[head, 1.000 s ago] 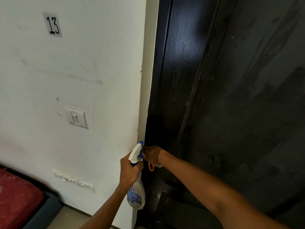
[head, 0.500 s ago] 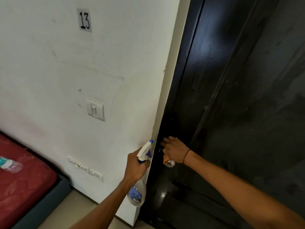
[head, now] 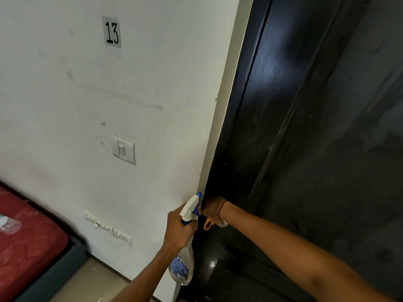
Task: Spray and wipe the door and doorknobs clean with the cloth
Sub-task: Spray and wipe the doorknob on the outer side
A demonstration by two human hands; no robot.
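Here the dark door fills the right half of the view, its glossy edge meeting the white wall at a pale frame strip. Judgement: rigid, heavy on its hinges, smooth and probably slick once wet; it should take firm wiping pressure without harm.

Spray bottle: clear body, blue label, white trigger head with a blue nozzle tip. It hangs just left of the door edge, nozzle pointing toward the door at knob height. The left hand is curled round its neck below the trigger head. Judgement: light, thin plastic, best held at the neck as it is.

Right hand: pressed against the door edge just right of the nozzle, fingers closed over something. An orange scrap pokes out beneath it, likely the cloth; soft, limp, needs bunching in the palm. Most of it is hidden.

Doorknob: only a pale, rounded sliver shows under the right wrist, touching or just below the hand. Judgement: hard, smooth, slippery when sprayed; wrap the cloth round it to wipe.
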